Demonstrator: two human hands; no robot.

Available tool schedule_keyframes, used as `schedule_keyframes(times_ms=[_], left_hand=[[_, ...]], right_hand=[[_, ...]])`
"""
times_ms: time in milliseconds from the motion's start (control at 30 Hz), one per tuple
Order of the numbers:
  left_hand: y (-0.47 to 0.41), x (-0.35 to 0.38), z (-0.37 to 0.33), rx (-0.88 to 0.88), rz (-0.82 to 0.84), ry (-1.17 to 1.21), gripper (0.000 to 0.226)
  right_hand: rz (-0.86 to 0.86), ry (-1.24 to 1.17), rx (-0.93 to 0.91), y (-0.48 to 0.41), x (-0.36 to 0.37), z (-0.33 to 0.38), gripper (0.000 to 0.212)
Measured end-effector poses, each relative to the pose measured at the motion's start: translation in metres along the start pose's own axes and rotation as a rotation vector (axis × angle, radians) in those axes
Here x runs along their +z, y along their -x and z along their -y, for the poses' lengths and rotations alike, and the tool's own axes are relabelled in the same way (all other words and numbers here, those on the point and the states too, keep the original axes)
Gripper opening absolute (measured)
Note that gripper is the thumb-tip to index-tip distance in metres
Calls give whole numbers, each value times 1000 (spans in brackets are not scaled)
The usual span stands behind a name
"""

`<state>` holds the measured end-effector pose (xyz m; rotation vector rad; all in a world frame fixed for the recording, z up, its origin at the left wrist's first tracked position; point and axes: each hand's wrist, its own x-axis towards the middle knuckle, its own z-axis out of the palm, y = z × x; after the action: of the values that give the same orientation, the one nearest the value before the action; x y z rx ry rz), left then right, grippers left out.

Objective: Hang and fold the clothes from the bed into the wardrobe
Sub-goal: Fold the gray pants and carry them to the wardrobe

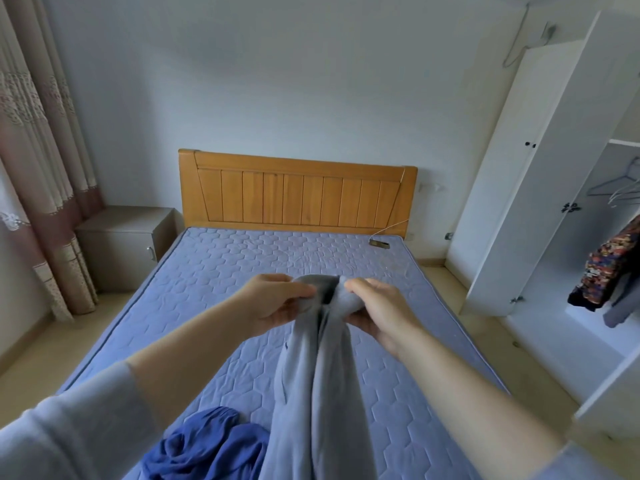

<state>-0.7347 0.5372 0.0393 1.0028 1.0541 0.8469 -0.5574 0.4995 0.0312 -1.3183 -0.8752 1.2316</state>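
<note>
My left hand [277, 301] and my right hand [377, 310] both pinch the top of a soft grey piece of clothing [311, 375], with fingers and thumbs curled round the bunched cloth. I hold it up over the bed. It hangs in long smooth folds, and its long way runs from my hands down toward me, top end up. Under it is the blue mattress [225, 265], stitched in a bumpy pattern of six-sided shapes. A crumpled dark blue cloth [207, 448] lies on the mattress near me, left of the grey one. The headboard [298, 192] is wood with upright slats. On the right the white wardrobe [519, 168] stands open. Inside hang a flowery top [602, 268], something grey [621, 306] beside it, and bare thin hangers [609, 187] higher up
</note>
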Motion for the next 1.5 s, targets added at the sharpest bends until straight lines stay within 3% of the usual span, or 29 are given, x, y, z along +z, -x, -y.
schedule_keyframes(times_ms=[100,300,400,500,600,700,933,1033,1133,1267,1500], left_hand=[[7,8,3,80,-38,-33,10],[17,0,3,217,-112,-10,7],[19,-5,2,261,-109,35,8],[24,-4,1,282,-19,45,9],[30,-3,1,272,87,40,23],[36,-9,-2,285,147,1,37],[30,-25,-4,339,-50,-99,14],[30,-41,-13,364,-93,-97,16],[30,-52,-22,391,-100,-125,23],[30,-50,-28,400,-107,-174,21],[27,-64,-36,443,-196,-257,23]], right_hand=[[17,87,-79,7,12,-1,15],[320,-170,-43,20,11,7,26],[404,-124,-148,21,3,1,29],[343,94,-333,20,6,-5,39],[208,172,-440,17,10,-8,27],[181,172,-460,16,14,-10,22],[238,204,-470,12,17,-13,22],[137,528,-592,6,-7,-15,24],[46,875,-532,-4,-40,-28,32],[170,926,-439,-9,-44,-50,40],[248,1071,-599,-22,-24,-60,13]])
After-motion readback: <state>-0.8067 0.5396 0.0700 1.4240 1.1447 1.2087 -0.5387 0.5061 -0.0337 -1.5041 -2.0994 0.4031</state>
